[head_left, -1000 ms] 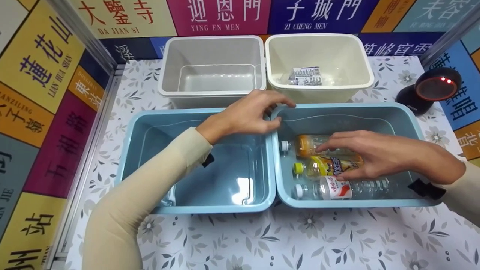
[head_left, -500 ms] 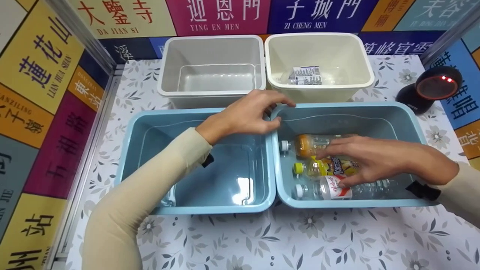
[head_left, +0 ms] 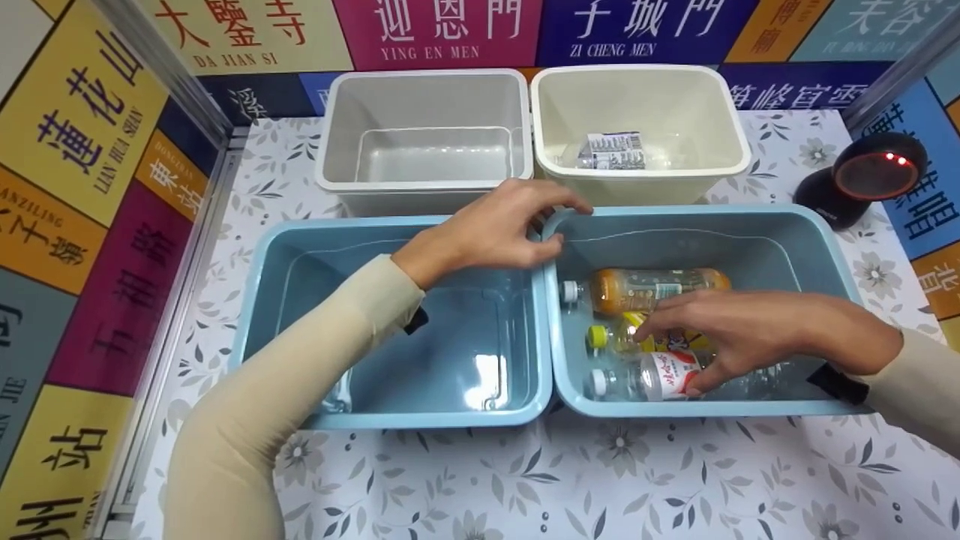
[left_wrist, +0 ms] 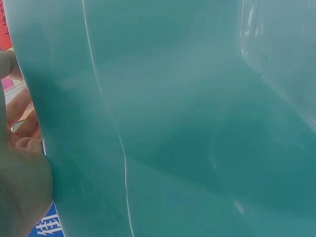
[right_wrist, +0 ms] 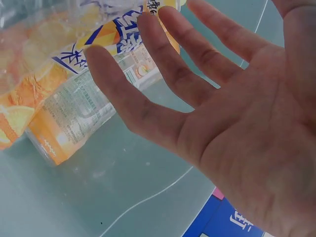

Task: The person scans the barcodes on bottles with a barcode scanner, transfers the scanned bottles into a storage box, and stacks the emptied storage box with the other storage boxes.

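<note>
My left hand [head_left: 499, 229] rests where the rims of the left blue bin [head_left: 394, 420] and the right blue bin [head_left: 697, 409] meet, its fingers relaxed. In the left wrist view, part of the left hand [left_wrist: 22, 168] shows beside the bin wall. Inside the right bin, my right hand [head_left: 765, 330] hovers over three bottles with fingers spread. An orange-coloured bottle [head_left: 637, 291] lies farthest back. A yellow-labelled bottle [head_left: 622, 337] lies in the middle, partly hidden by the fingers. Nearest lies a clear bottle [head_left: 664, 376] with a white-and-red label; the thumb is at its label. Contact is unclear.
Behind stand a grey bin [head_left: 431, 186] and a cream bin [head_left: 637, 174]; the cream one holds a clear bottle with a printed label [head_left: 613, 151]. A black device [head_left: 862, 180] with red lights stands at the right. Printed panels [head_left: 450, 34] wall the back and sides.
My right hand has shifted towards me, off the orange-coloured bottle and over the middle and nearest bottles. The nearest bottle's label has turned slightly. My left hand has stayed put.
</note>
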A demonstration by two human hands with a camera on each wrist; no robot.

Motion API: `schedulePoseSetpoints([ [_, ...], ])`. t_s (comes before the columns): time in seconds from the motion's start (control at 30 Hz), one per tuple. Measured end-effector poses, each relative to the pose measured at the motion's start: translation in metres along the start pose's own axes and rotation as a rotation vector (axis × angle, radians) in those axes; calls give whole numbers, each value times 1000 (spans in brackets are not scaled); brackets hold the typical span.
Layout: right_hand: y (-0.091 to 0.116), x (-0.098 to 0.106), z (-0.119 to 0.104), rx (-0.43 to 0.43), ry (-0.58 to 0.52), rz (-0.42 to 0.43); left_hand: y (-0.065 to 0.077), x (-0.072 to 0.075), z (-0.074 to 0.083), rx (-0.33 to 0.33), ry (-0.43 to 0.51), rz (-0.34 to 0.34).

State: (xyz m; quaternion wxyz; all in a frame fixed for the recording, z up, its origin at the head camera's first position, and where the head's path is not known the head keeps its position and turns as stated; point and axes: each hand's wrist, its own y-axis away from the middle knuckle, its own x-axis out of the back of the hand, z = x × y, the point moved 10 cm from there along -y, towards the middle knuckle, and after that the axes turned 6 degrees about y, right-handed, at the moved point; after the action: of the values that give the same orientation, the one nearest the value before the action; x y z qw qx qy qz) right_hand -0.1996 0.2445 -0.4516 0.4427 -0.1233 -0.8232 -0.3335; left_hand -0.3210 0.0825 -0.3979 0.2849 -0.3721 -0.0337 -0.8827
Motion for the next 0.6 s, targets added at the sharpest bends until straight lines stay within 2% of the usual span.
schedulePoseSetpoints([
  [0.13,-3,-5,-1,14,-6,-20,0,-1,-2,20,-20,-10],
  [0.6,-6,-10,-6,60,19,-13,0,0,-3,13,-25,-15],
])
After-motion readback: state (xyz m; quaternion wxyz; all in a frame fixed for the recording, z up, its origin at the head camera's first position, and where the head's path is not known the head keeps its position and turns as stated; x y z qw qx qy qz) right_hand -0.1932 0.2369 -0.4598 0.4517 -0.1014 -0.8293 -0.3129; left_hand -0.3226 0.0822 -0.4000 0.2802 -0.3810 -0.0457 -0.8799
